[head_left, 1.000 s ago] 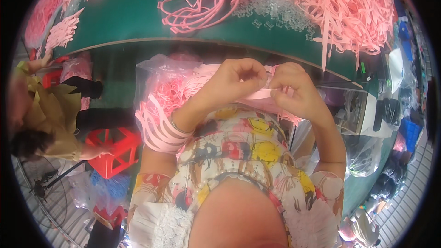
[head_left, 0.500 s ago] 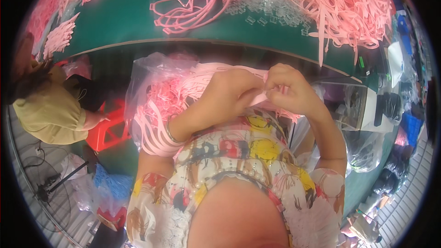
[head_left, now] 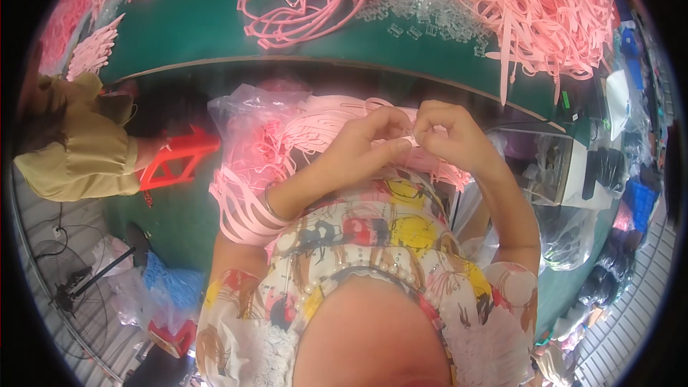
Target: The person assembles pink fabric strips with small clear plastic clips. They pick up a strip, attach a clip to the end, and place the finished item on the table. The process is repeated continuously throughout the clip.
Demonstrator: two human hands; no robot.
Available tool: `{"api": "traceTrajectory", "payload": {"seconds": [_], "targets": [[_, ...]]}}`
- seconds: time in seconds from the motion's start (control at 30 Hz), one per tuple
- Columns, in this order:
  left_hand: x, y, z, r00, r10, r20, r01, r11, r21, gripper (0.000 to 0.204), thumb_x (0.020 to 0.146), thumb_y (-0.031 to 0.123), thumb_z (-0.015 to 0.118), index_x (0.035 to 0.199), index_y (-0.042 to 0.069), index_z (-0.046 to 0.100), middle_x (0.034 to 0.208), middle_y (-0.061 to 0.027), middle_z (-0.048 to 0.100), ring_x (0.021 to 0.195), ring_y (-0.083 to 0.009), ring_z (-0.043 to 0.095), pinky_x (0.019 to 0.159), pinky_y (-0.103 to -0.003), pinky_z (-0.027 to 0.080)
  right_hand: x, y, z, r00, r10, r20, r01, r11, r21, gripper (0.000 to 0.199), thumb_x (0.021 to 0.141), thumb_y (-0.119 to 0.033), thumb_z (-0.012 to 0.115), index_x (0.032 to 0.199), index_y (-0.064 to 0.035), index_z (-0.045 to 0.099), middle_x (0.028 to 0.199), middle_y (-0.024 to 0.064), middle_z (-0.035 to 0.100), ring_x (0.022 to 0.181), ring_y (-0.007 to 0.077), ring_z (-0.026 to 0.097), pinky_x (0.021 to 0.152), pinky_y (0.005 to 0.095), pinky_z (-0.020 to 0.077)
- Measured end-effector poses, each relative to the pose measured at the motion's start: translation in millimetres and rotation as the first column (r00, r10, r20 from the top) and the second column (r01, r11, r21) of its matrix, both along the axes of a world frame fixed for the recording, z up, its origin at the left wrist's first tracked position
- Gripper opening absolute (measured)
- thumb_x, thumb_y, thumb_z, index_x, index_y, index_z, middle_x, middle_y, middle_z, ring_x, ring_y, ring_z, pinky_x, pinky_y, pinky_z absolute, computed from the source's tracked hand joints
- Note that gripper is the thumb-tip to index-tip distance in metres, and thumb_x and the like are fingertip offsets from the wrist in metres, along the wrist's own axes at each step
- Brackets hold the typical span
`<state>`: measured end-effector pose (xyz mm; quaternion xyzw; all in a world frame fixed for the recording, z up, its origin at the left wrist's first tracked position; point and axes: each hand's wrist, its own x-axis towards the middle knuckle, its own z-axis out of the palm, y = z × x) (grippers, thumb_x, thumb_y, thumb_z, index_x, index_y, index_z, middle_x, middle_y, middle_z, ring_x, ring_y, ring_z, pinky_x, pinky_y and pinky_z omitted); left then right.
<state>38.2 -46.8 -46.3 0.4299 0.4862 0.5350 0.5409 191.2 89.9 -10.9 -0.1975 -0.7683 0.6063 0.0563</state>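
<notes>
Over my lap both hands meet, fingertips to fingertips. Thumb and forefinger of my left hand (head_left: 373,137) are closed in a pinch. My right hand (head_left: 456,141) pinches too, its fingers curled in. A small pale bit shows where the fingertips join, too hidden to name. Under and behind the hands lies a thick bundle of flat pink straps (head_left: 315,127). More pink straps (head_left: 240,204) hang in loops by my left forearm, next to the bracelet. A clear plastic bag (head_left: 247,105) with pink straps in it sits left of the bundle.
Ahead, a green table (head_left: 193,18) bears pink cords (head_left: 294,18), clear plastic clips (head_left: 430,14) and a heap of pink straps (head_left: 534,7). At left, a person in a tan garment (head_left: 86,154) has a hand at a red stool (head_left: 183,158). A fan (head_left: 64,297) stands behind.
My hands stay together, but the left fingers have shifted into a rounder, more open-looped pinch. At left, the person has moved and the red stool has shifted up and looks tilted.
</notes>
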Motion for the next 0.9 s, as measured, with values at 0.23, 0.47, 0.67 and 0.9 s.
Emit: {"api": "traceTrajectory", "payload": {"seconds": [0.23,0.47,0.67,0.9], "targets": [[-1.2,-5.3,7.5,0.989,-0.008,-0.146,0.000,0.998,-0.055,0.021,0.088,0.014,0.058,0.099,-0.004,0.062,0.078,-0.0089,0.060,0.074,-0.0120,0.059,0.064,-0.028,0.048,-0.1,-3.4,-4.3,0.999,0.038,0.013,-0.038,0.999,0.032,0.003,0.070,-0.004,0.057,0.071,-0.0020,0.059,0.074,0.0029,0.052,0.077,0.0142,0.049,0.071,0.0281,0.0387],[-5.7,-9.7,9.2,0.979,-0.126,0.158,0.162,0.958,-0.236,0.017,0.089,0.011,0.060,0.095,-0.004,0.065,0.084,-0.0053,0.064,0.076,-0.0090,0.058,0.067,-0.024,0.047,-2.4,-4.1,-5.6,0.985,0.132,-0.109,-0.116,0.983,0.146,0.004,0.068,-0.007,0.059,0.069,-0.0037,0.058,0.072,0.0055,0.053,0.077,0.0209,0.048,0.074,0.0334,0.0375],[0.2,-16.9,1.4,0.651,-0.058,0.757,0.279,0.946,-0.167,0.017,0.089,0.012,0.061,0.098,-0.002,0.064,0.077,-0.0016,0.060,0.064,-0.0062,0.049,0.058,-0.020,0.039,-8.0,-10.3,0.3,0.950,0.136,-0.281,-0.047,0.952,0.301,0.007,0.066,-0.009,0.060,0.071,-0.0062,0.056,0.071,0.0056,0.048,0.076,0.0228,0.047,0.081,0.0373,0.0339],[-12.3,-10.8,22.3,0.918,-0.082,0.388,0.174,0.962,-0.210,0.018,0.092,0.016,0.056,0.098,-0.001,0.062,0.075,0.0008,0.056,0.062,-0.0040,0.047,0.056,-0.018,0.036,-5.5,-15.1,11.3,0.959,0.094,-0.267,0.044,0.884,0.466,0.009,0.065,-0.008,0.060,0.072,-0.0072,0.056,0.073,0.0055,0.048,0.077,0.0247,0.047,0.086,0.0384,0.0329]]}}
